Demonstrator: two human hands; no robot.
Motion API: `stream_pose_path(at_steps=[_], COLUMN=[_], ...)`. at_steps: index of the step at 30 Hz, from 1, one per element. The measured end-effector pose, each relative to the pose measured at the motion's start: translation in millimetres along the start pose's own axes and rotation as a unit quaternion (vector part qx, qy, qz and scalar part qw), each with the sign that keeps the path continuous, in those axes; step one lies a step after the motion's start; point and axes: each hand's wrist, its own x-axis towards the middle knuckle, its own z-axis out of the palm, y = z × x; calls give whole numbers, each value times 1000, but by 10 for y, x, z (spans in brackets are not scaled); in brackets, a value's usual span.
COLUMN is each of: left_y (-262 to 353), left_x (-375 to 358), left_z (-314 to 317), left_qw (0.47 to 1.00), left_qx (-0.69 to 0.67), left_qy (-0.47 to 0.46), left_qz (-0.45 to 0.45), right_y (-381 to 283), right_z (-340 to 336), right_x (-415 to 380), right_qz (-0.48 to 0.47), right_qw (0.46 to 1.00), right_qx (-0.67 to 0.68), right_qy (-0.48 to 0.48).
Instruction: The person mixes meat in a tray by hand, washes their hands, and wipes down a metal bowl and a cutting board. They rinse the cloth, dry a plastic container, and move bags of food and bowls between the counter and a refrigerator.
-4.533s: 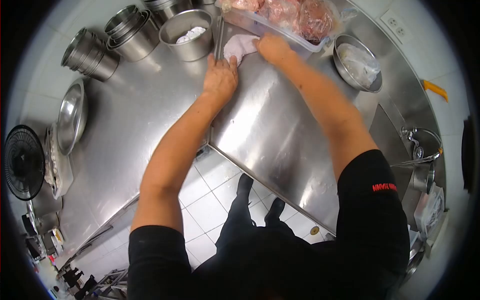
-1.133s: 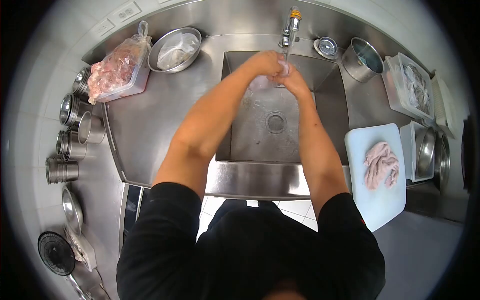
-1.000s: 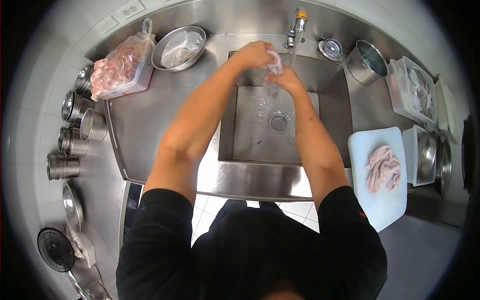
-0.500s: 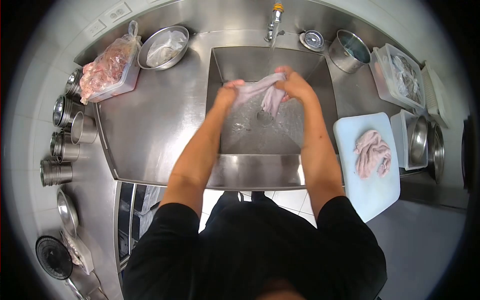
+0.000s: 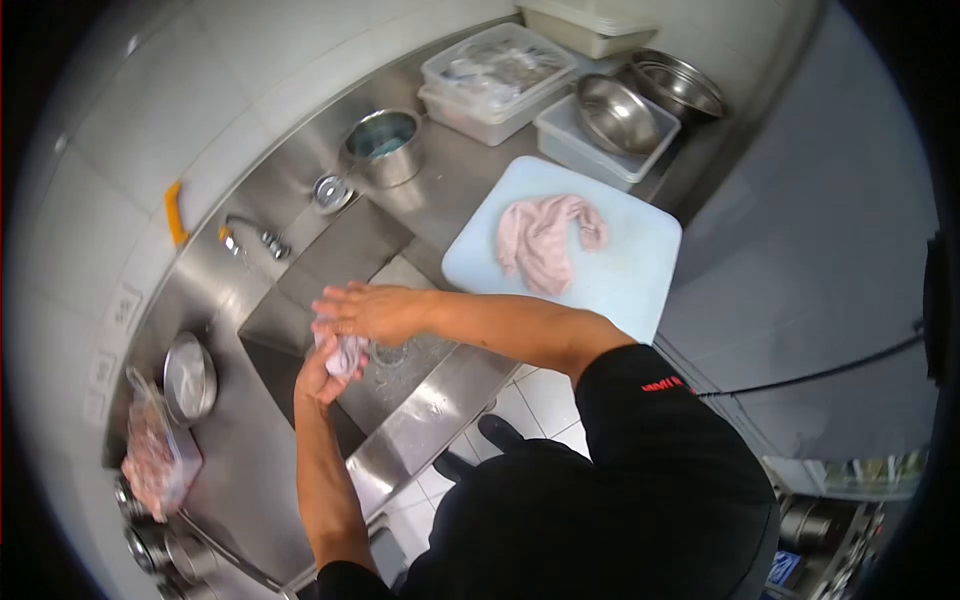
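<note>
Over the steel sink (image 5: 400, 400), my left hand (image 5: 322, 372) is closed around a bunched pale pink cloth-like piece (image 5: 345, 356). My right hand (image 5: 365, 312) lies across the top of that piece with its fingers stretched out. Part of the piece is hidden under the right hand. A second pink, wrinkled piece (image 5: 540, 245) lies folded on the light blue board (image 5: 625, 265) to the right of the sink. The faucet (image 5: 272, 243) stands at the sink's back edge.
A steel pot (image 5: 385, 150) and a drain strainer (image 5: 331, 192) stand behind the sink. Plastic tubs (image 5: 500, 80) and a steel bowl (image 5: 616, 115) are beyond the board. At the left are another bowl (image 5: 188, 380) and a bag of pinkish meat (image 5: 155, 455).
The view has turned to the right. My hands, earlier apart with the piece stretched between them, have come together, and the piece is now bunched up.
</note>
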Motion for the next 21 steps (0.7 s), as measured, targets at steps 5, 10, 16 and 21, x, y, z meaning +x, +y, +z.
stream_pose_path(at_steps=[5,10,16,21], left_y=[325,202,-303,-503], left_x=[14,250,320,154], left_z=[504,300,68,498], left_qw=[962,910,629,524], left_qx=[230,390,769,809], left_qy=[19,40,108,266], left_qz=[-149,-136,40,-24], right_y=[-1,53,-98,-304], right_z=[-170,97,367,280], right_x=[35,77,-33,-108], right_qz=[-57,50,163,291], right_qw=[995,994,970,925], right_qx=[58,5,-41,54], right_qy=[-57,-99,-173,-240])
